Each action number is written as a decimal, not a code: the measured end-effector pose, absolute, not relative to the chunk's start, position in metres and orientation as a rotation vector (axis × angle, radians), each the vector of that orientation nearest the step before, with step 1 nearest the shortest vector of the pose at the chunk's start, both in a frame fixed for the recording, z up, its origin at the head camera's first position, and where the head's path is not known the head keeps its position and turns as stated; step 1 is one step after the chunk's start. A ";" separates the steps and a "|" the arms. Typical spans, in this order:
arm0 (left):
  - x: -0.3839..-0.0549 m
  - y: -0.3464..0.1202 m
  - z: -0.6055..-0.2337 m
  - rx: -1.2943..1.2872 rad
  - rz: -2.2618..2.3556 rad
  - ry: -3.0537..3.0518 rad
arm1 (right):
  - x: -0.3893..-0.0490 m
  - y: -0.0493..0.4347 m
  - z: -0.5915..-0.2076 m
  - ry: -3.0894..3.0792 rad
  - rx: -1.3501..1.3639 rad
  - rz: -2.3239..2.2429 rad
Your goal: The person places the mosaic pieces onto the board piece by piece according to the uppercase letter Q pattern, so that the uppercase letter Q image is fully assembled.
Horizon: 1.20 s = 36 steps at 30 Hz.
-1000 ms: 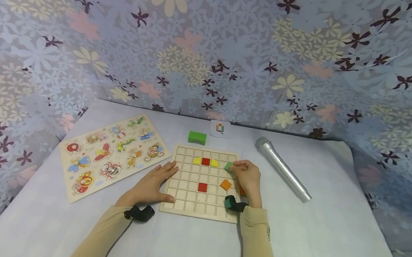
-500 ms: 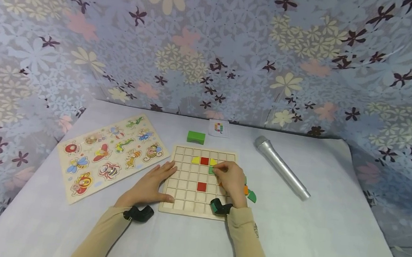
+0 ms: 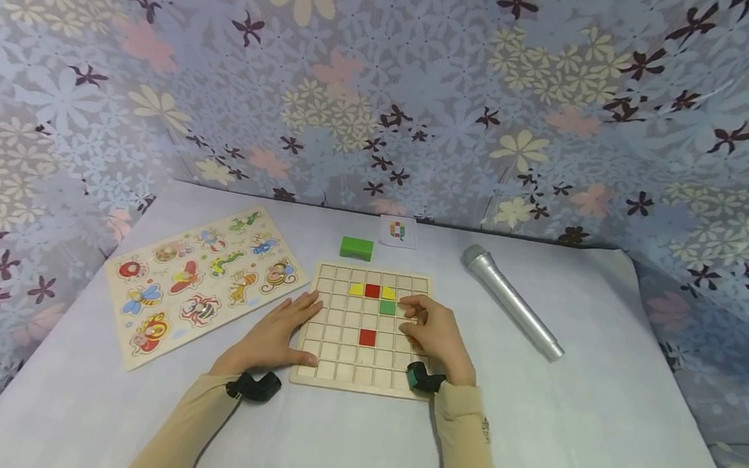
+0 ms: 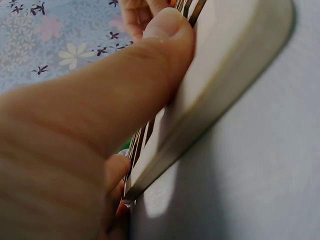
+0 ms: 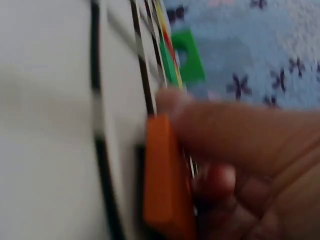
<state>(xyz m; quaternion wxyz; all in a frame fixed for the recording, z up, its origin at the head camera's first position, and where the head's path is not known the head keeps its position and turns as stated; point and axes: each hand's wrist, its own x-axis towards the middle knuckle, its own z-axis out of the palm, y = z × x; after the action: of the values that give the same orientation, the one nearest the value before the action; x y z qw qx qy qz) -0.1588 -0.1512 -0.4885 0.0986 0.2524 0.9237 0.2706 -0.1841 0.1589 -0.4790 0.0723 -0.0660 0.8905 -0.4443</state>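
Note:
A wooden grid board (image 3: 329, 367) lies on the table. On its squares sit a red tile (image 3: 372, 291) between two yellow pieces, a green tile (image 3: 387, 307) under the right yellow one, and another red tile (image 3: 368, 337) lower down. My left hand (image 3: 275, 337) rests spread along the board's left edge, its thumb (image 4: 160, 45) on the rim. Over the board's right side, my right hand (image 3: 436, 332) has thumb and forefinger apart, just right of the green tile. An orange tile (image 5: 162, 175) lies close by the right thumb, mostly hidden by the hand in the head view.
A wooden insect puzzle (image 3: 203, 286) lies at the left. Behind the board are a green arched block (image 3: 356, 248) and a small pattern card (image 3: 398, 232). A silver microphone (image 3: 512, 302) lies at the right. A floral cloth (image 3: 385, 116) hangs behind the table.
The right hand carried the green tile left onto a square below the right yellow piece, let it go there, and moved back right. The left hand has stayed on the board.

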 end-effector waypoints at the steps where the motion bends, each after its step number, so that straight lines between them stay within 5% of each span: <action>1: -0.159 -0.151 -0.488 0.743 0.805 2.729 | -0.184 0.164 -0.479 2.656 -0.197 -1.351; 20: -0.162 -0.149 -0.487 0.778 0.787 2.732 | -0.165 0.248 -0.478 2.786 0.241 -1.348; 27: -0.162 -0.151 -0.487 0.784 0.800 2.742 | -0.157 0.269 -0.478 2.804 0.214 -1.293; 36: -0.160 -0.152 -0.489 0.770 0.813 2.735 | -0.155 0.267 -0.474 2.525 0.345 -1.817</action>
<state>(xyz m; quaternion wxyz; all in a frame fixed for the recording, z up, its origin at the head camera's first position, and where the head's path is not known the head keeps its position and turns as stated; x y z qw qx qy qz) -0.1597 -0.1520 -0.4893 0.0931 0.2595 0.9214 0.2738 -0.1554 0.2667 -0.4740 0.0058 0.1101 0.8068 -0.5805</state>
